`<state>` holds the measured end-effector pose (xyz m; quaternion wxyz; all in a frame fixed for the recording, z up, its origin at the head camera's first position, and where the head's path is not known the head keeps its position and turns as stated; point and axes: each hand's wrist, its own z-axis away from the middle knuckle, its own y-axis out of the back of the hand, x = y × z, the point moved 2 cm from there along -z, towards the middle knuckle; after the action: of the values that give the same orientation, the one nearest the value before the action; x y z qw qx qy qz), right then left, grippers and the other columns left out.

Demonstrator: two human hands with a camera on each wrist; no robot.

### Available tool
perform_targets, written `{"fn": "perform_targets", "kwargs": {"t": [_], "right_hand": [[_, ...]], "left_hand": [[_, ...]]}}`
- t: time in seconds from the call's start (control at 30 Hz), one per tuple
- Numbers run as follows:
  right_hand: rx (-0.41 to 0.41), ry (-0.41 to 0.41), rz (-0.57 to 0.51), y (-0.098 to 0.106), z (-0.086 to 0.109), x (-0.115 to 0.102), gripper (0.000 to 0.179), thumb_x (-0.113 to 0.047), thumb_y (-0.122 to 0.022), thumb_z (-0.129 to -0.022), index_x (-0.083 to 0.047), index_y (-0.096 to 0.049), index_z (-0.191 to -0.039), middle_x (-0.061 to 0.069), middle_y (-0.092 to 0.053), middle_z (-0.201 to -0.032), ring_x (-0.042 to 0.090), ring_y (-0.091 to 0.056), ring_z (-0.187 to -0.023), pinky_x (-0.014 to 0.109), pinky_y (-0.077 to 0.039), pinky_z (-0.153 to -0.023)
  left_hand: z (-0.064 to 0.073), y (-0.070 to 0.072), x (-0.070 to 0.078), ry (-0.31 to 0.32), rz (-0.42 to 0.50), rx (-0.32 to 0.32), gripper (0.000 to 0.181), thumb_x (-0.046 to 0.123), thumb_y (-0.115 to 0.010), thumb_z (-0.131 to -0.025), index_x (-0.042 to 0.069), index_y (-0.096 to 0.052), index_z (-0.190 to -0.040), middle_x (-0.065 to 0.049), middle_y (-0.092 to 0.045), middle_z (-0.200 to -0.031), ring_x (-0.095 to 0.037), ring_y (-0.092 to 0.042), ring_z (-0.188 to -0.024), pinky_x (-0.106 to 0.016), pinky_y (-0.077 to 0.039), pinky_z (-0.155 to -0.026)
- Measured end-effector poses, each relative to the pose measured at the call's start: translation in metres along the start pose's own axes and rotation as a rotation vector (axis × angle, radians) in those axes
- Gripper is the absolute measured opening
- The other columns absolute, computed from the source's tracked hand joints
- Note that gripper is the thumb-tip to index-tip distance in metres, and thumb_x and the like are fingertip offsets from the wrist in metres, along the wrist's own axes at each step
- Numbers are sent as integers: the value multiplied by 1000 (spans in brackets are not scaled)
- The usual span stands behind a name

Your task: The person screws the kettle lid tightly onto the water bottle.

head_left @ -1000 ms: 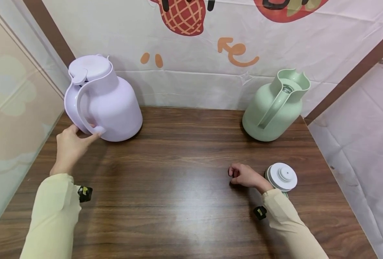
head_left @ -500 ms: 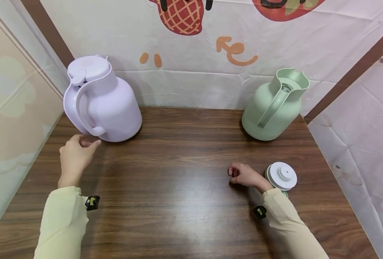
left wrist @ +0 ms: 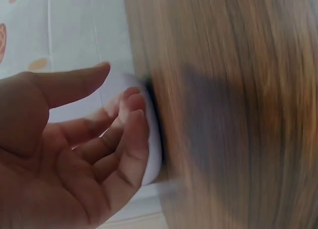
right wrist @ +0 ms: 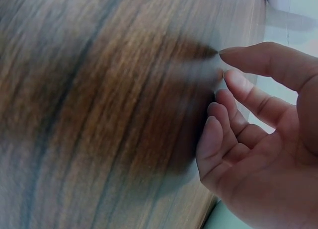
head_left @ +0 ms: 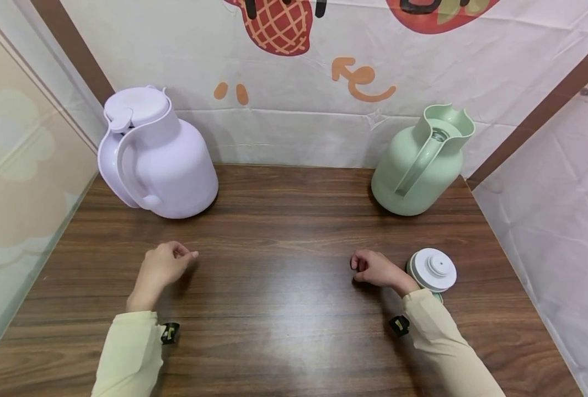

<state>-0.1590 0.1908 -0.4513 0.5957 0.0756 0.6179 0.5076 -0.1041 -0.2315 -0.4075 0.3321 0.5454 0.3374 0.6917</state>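
Observation:
A lilac thermos jug [head_left: 175,160] with its lid on stands upright at the back left, its handle facing the near left. My left hand [head_left: 161,269] is over the table in front of it, apart from the jug, with loosely bent fingers and nothing in them; the left wrist view shows the bare palm [left wrist: 64,174]. My right hand [head_left: 377,268] rests on the table at the right, fingers loosely curled and holding nothing. Beside its wrist lies a white and green stopper lid [head_left: 433,270], partly hidden by the sleeve. A lidless green thermos jug [head_left: 415,165] stands at the back right.
The dark wood table [head_left: 274,231] spans the view. A printed white cloth [head_left: 294,132] hangs along its back edge, and further cloth walls [head_left: 562,220] close in the left and right sides.
My left hand has let go of the lilac jug's handle and moved toward me and to the right. The right hand, the green jug and the stopper lid have stayed put.

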Motion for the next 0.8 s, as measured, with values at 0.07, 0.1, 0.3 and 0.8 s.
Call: {"fn": "perform_targets", "kwargs": {"t": [0.07,0.1,0.3,0.8], "right_hand": [[1,2,1,-1,0,0,18,1,-66,-70,-5,-53,-81,-2,-47,-65,12,-44,-60,28,-38,-58],[1,3,1,-1,0,-1,18,1,-66,-70,-5,-53,-81,-2,-47,-65,12,-44,-60,28,-38,-58],[3,18,4,-2,0,-2,18,2,-66,-70,-4,-53,-81,-2,-47,-65,12,-44,-60,28,-37,-58],[33,-4,56,-2,1,-5,17,2,-65,-69,-7,-53,-78,-3,-45,-65,12,-43,-62,28,-36,-59]], "left_hand": [[2,-6,4,0,4,-43,35,31,-55,-89,-3,-60,-90,-9,-54,-74,-27,-51,-71,-37,-39,-60],[2,-9,6,-4,3,-56,33,30,-55,-89,-3,-60,-88,-8,-53,-73,-26,-50,-70,-37,-39,-60],[7,-27,22,-32,4,-105,25,26,-58,-88,2,-58,-80,-4,-52,-68,-21,-48,-65,-35,-38,-59],[8,-67,53,-93,-50,-152,24,22,-63,-85,7,-53,-69,-2,-49,-61,-17,-45,-54,-29,-35,-51]]}}
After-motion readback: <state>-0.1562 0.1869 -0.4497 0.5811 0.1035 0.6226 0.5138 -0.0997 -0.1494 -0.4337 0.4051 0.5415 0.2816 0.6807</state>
